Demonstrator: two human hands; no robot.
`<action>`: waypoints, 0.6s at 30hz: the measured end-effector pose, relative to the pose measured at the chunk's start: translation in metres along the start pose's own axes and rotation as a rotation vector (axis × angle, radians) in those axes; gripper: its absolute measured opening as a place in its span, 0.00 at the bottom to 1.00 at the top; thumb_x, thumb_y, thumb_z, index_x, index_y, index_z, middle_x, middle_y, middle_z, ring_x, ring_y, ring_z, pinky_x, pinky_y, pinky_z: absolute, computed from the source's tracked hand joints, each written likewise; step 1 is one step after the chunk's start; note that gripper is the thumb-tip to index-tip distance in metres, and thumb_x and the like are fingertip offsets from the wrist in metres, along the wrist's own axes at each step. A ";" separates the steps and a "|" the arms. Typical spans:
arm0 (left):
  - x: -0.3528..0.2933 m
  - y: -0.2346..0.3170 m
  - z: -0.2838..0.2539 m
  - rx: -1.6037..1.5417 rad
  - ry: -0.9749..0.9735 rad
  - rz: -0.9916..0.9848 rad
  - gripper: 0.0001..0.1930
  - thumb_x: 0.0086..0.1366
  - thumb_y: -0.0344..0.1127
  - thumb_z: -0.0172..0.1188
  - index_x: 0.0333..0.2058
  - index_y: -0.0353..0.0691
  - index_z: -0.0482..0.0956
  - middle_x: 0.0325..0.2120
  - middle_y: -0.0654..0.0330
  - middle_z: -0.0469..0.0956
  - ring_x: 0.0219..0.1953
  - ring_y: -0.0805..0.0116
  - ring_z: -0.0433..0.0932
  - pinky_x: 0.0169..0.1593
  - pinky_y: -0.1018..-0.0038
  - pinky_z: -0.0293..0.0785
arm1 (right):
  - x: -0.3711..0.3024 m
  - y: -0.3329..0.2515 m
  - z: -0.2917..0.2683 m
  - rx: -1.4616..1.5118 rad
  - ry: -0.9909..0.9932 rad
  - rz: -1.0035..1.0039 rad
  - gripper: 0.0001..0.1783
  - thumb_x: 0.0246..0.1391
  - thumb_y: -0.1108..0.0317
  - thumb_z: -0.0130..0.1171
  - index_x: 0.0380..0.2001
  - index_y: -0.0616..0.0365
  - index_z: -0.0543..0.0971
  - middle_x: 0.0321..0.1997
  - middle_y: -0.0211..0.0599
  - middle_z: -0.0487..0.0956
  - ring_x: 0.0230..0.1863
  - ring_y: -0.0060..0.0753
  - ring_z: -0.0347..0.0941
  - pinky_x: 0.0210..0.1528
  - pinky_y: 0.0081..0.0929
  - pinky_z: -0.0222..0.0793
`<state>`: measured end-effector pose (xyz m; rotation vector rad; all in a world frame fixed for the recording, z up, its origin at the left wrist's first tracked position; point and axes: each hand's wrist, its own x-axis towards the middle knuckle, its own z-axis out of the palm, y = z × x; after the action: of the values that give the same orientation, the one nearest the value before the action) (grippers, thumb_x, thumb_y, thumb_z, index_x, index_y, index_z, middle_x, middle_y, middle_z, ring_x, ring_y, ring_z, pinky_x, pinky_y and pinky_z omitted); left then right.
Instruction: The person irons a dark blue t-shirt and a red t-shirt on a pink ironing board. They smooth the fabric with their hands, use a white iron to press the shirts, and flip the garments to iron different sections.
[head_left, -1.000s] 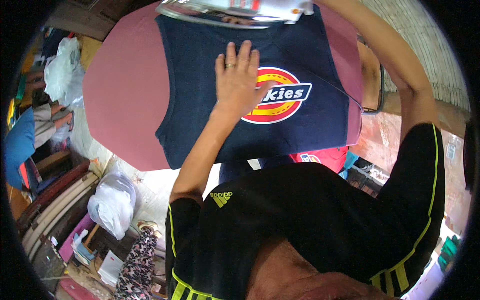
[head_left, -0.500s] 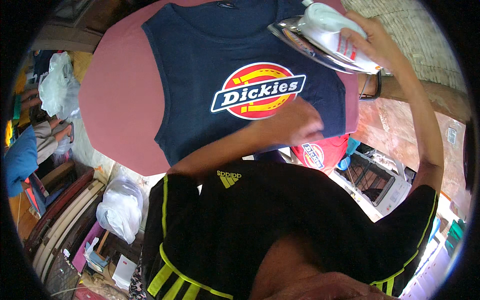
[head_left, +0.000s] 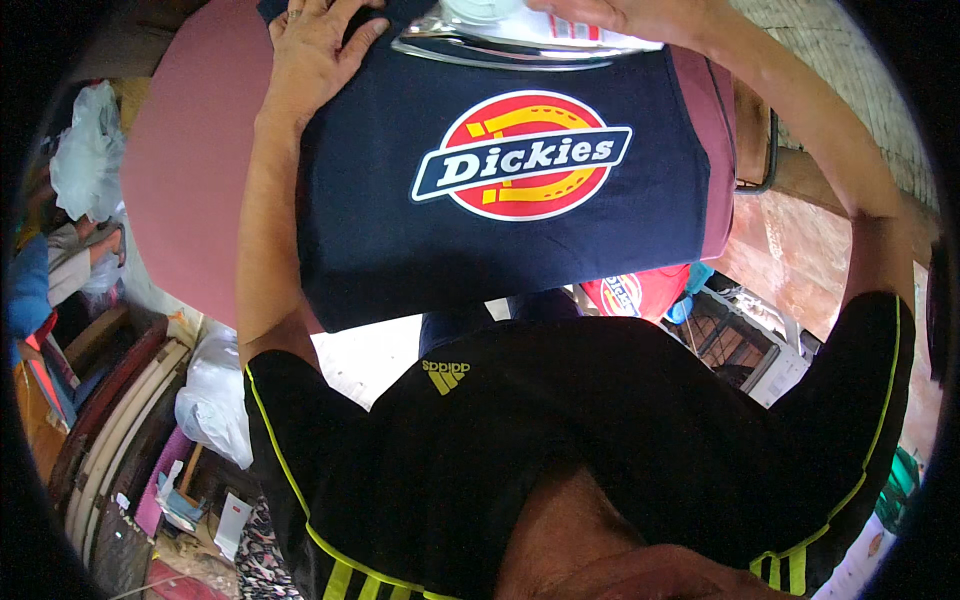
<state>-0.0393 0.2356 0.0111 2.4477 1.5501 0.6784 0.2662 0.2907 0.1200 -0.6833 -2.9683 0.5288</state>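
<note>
A navy sleeveless shirt (head_left: 400, 260) with a red and yellow printed emblem lies spread over a pink-covered ironing board (head_left: 190, 200). At the far end of the shirt, my right hand (head_left: 610, 14) grips a white clothes iron (head_left: 520, 35). Its shiny soleplate edge is just above the emblem, at or close to the cloth; I cannot tell if it touches. The top of the iron is cut off by the frame's upper edge. My left hand (head_left: 312, 55) rests with fingers spread on the shirt's upper left part, to the left of the iron's tip.
A red cloth with a similar print (head_left: 645, 292) lies below the board's right side. White plastic bags (head_left: 215, 400) sit at the left, beside stacked curved boards (head_left: 130, 420). Part of another person's leg (head_left: 95, 250) shows at far left. A white appliance (head_left: 770, 370) stands at lower right.
My left hand has moved from beside the emblem up to the shirt's far left part. The iron has come left and now lies level across the shirt, its top out of frame.
</note>
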 end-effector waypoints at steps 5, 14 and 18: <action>0.012 -0.009 0.022 0.101 0.229 0.105 0.27 0.67 0.41 0.56 0.63 0.40 0.66 0.65 0.47 0.62 0.68 0.47 0.59 0.66 0.52 0.57 | -0.015 -0.015 -0.013 0.033 -0.014 0.029 0.15 0.62 0.61 0.61 0.33 0.61 0.71 0.25 0.52 0.78 0.29 0.53 0.80 0.31 0.43 0.72; 0.015 -0.014 0.039 0.361 0.184 -0.047 0.34 0.71 0.49 0.49 0.67 0.30 0.59 0.70 0.44 0.57 0.72 0.47 0.55 0.71 0.53 0.50 | -0.064 0.008 -0.016 0.074 -0.073 0.143 0.15 0.61 0.60 0.63 0.34 0.59 0.71 0.25 0.45 0.79 0.30 0.47 0.82 0.30 0.39 0.74; 0.015 -0.008 0.033 0.362 0.131 -0.087 0.36 0.71 0.51 0.49 0.68 0.31 0.58 0.71 0.44 0.55 0.73 0.47 0.53 0.72 0.53 0.48 | -0.040 0.000 -0.015 0.148 -0.119 0.142 0.15 0.61 0.61 0.63 0.35 0.61 0.71 0.25 0.46 0.80 0.29 0.45 0.83 0.28 0.36 0.74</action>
<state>-0.0249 0.2555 -0.0168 2.6069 1.9707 0.5978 0.3038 0.2776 0.1351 -0.8808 -2.9636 0.8173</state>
